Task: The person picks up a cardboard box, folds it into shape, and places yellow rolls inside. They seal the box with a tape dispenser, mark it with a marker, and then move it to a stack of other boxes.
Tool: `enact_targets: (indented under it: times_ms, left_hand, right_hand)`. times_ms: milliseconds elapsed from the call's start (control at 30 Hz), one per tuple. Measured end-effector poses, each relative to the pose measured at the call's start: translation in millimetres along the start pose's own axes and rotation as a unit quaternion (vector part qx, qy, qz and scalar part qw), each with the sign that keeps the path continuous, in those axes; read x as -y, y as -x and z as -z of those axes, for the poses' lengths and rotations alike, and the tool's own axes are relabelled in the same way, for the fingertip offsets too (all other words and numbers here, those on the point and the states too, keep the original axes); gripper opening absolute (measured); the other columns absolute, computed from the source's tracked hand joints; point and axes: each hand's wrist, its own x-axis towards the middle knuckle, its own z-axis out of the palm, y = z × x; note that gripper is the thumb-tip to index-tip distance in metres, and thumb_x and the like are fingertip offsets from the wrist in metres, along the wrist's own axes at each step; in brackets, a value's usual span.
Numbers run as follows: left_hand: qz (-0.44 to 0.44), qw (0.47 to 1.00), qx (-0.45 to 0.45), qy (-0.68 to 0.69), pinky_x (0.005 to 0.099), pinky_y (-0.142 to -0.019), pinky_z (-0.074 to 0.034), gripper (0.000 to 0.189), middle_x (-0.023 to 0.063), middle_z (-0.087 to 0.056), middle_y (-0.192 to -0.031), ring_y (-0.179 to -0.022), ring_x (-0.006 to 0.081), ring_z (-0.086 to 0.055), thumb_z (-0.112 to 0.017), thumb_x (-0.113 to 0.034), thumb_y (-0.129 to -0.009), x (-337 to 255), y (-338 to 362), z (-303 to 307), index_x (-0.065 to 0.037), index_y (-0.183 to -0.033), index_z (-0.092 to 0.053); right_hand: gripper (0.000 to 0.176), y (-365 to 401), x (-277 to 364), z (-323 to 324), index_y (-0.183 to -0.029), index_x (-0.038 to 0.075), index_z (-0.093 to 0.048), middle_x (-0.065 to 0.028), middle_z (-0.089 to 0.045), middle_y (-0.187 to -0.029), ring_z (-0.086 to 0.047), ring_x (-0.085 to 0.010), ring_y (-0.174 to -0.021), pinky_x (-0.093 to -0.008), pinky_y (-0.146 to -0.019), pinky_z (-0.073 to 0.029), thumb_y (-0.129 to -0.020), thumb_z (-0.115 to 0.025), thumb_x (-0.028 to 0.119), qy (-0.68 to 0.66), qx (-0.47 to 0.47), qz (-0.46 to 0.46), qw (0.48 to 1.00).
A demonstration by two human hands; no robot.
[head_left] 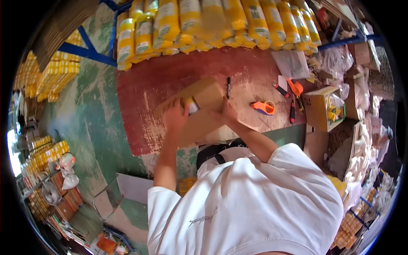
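Note:
A brown cardboard box point(199, 128) lies in front of me at the near edge of the red table, its top flaps partly apart. A yellow-and-white item point(193, 106) shows through the gap between the flaps. My left hand point(175, 114) holds the box at its left side, the thumb reaching towards the gap. At the right end, my right hand point(227, 111) grips the box by its edge, with some fingers hidden. Just beyond that hand lies a black marker point(228, 87).
On the table's right are an orange tape dispenser point(262, 107), a red-and-black cutter point(280, 90) and an orange-handled tool point(295, 87). Yellow-wrapped packages point(191, 21) line the far edge. An open carton point(321, 108) stands at the right; blue rack bars point(87, 52) are at left.

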Motion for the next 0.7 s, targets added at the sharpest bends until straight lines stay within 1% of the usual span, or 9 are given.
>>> enact_targets:
  times_ms: [67,200,267,300,400,467,533,633,700]
  left_hand:
    - [-0.146,0.97,-0.155,-0.114,0.0527,-0.122,-0.027,0.064,0.0154,-0.036,-0.163,-0.148,0.0381,-0.036,-0.052,-0.039,-0.103,39.7,30.7,-80.8,-0.009,-0.158,-0.037]
    - [-0.165,0.962,-0.073,-0.204,0.0524,-0.124,-0.023,0.066,0.0091,-0.025,-0.169,-0.152,0.0366,-0.028,-0.051,-0.034,-0.102,58.4,79.8,-118.9,-0.011,-0.161,-0.031]
    - [-0.158,0.963,-0.048,-0.211,0.052,-0.125,-0.022,0.069,0.0069,-0.02,-0.17,-0.154,0.0361,-0.025,-0.053,-0.033,-0.101,54.4,76.8,-122.4,-0.011,-0.162,-0.028]
    - [-0.16,0.968,-0.05,-0.188,0.0519,-0.125,-0.022,0.069,0.0075,-0.022,-0.17,-0.153,0.0368,-0.025,-0.053,-0.033,-0.101,54.3,78.9,-122.8,-0.01,-0.162,-0.029]
    - [-0.167,0.975,-0.057,-0.134,0.0513,-0.125,-0.023,0.068,0.0099,-0.029,-0.166,-0.152,0.0387,-0.028,-0.056,-0.032,-0.1,49.1,74.3,-116.4,-0.008,-0.159,-0.033]
    - [-0.154,0.978,-0.069,-0.122,0.0504,-0.124,-0.026,0.064,0.0124,-0.035,-0.163,-0.149,0.0396,-0.032,-0.058,-0.029,-0.1,38.7,74.4,-110.9,-0.006,-0.156,-0.038]
    - [-0.146,0.981,-0.105,-0.077,0.0495,-0.121,-0.03,0.058,0.0149,-0.041,-0.157,-0.146,0.0394,-0.036,-0.058,-0.027,-0.1,43.2,71.3,-131.2,-0.004,-0.15,-0.044]
    - [-0.135,0.978,-0.157,-0.026,0.0494,-0.117,-0.036,0.048,0.0169,-0.047,-0.149,-0.14,0.0392,-0.041,-0.06,-0.022,-0.099,47.1,54.3,-152.9,-0.002,-0.141,-0.051]
    - [-0.135,0.975,-0.179,-0.004,0.0503,-0.113,-0.039,0.043,0.0175,-0.05,-0.144,-0.136,0.0401,-0.044,-0.062,-0.02,-0.098,49.7,56.3,-162.8,-0.002,-0.136,-0.054]
  right_hand:
    - [0.103,13.2,-4.3,1.5,-0.157,0.008,-0.022,-0.0243,-0.057,-0.14,-0.06,-0.0406,-0.124,-0.0484,-0.1,-0.05,-0.082,-0.077,0.052,-0.03,0.012,-0.033,0.999]
    - [0.085,44.1,-0.8,13.8,-0.153,0.009,-0.029,-0.0255,-0.057,-0.139,-0.06,-0.0402,-0.124,-0.0484,-0.099,-0.049,-0.089,-0.073,0.043,-0.07,0.034,-0.091,0.993]
    - [0.081,56.9,-20.8,11.0,-0.151,0.007,-0.033,-0.0254,-0.057,-0.138,-0.06,-0.0405,-0.122,-0.0486,-0.1,-0.049,-0.088,-0.075,0.039,-0.115,0.01,-0.028,0.993]
    - [0.079,63.5,-37.6,9.6,-0.149,0.006,-0.036,-0.0254,-0.057,-0.137,-0.059,-0.0406,-0.121,-0.0488,-0.101,-0.048,-0.088,-0.076,0.037,-0.134,0.003,0.004,0.991]
    - [0.073,65.6,-118.8,9.4,-0.143,0.002,-0.042,-0.0241,-0.055,-0.136,-0.054,-0.0422,-0.124,-0.0481,-0.104,-0.046,-0.087,-0.077,0.032,-0.075,-0.142,-0.024,0.987]
    - [0.07,54.9,-175.4,42.1,-0.138,-0.001,-0.048,-0.0224,-0.053,-0.137,-0.049,-0.0428,-0.126,-0.0479,-0.108,-0.042,-0.084,-0.08,0.03,0.159,-0.211,-0.042,0.964]
    - [0.076,42.2,-195.7,59.5,-0.139,0.001,-0.048,-0.0239,-0.05,-0.138,-0.048,-0.0386,-0.128,-0.0476,-0.108,-0.042,-0.079,-0.082,0.031,0.153,-0.249,-0.132,0.947]
    - [0.049,24.1,-185.6,78.8,-0.11,-0.001,-0.068,-0.0194,-0.057,-0.135,-0.051,-0.0387,-0.125,-0.0458,-0.108,-0.041,-0.081,-0.08,0.036,0.292,-0.165,-0.149,0.93]
    - [0.045,10.0,-198.9,78.4,-0.103,0.001,-0.07,-0.0158,-0.063,-0.127,-0.053,-0.0355,-0.124,-0.045,-0.107,-0.042,-0.083,-0.078,0.04,0.267,-0.174,-0.125,0.94]
